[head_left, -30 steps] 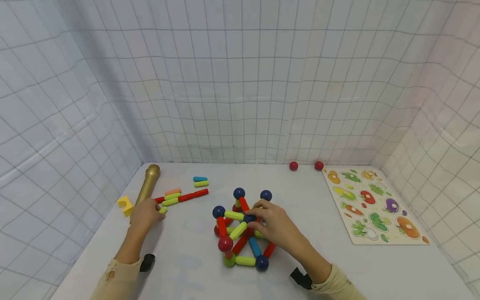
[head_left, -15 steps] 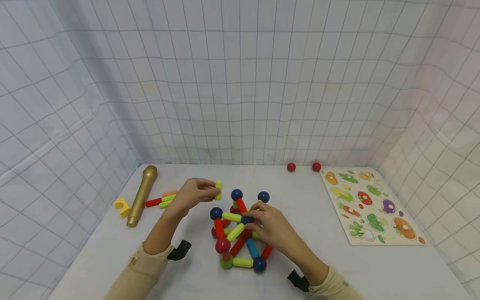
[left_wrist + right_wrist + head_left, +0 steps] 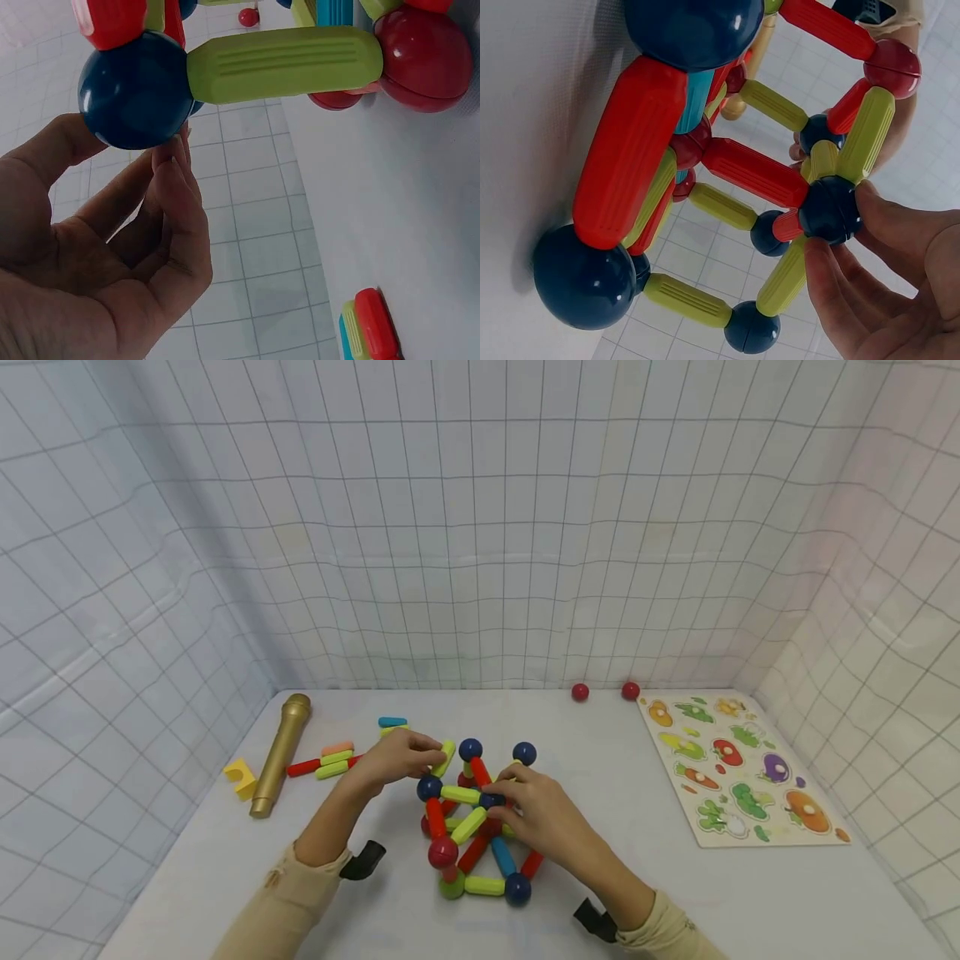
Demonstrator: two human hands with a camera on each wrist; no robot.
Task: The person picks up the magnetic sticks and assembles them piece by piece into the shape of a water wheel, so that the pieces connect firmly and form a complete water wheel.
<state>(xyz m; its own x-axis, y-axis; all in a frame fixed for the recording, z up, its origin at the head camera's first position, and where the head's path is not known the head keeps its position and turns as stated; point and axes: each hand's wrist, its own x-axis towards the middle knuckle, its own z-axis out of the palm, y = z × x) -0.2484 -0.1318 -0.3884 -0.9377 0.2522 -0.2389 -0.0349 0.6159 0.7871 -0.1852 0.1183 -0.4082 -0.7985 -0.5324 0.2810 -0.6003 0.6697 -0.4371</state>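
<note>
A structure of coloured magnetic rods and balls (image 3: pixel 483 886) stands mid-table. My left hand (image 3: pixel 393 758) pinches a yellow-green magnetic rod (image 3: pixel 447 758), tilted, its lower end right at the blue ball (image 3: pixel 429 788) on the structure's upper left corner. In the left wrist view the fingertips lie close under that blue ball (image 3: pixel 135 90), which hides the rod. With thumb and fingers, my right hand (image 3: pixel 547 814) grips the blue ball (image 3: pixel 829 210) at the top middle, where several rods meet. Two more blue balls (image 3: pixel 470 749) stand at the back of the structure.
Loose rods (image 3: pixel 332 769) in red, yellow-green and orange lie at left, with a blue rod (image 3: pixel 392 722) behind. Beside them are a gold microphone-like stick (image 3: pixel 281 756) and yellow block (image 3: pixel 242 777). Two red balls (image 3: pixel 580 692) and a vegetable puzzle board (image 3: pixel 742 768) are at right.
My left hand has taken a yellow-green rod from the left side and brought it right, then down to the structure's upper left blue ball. My right hand has kept its grip on the middle ball.
</note>
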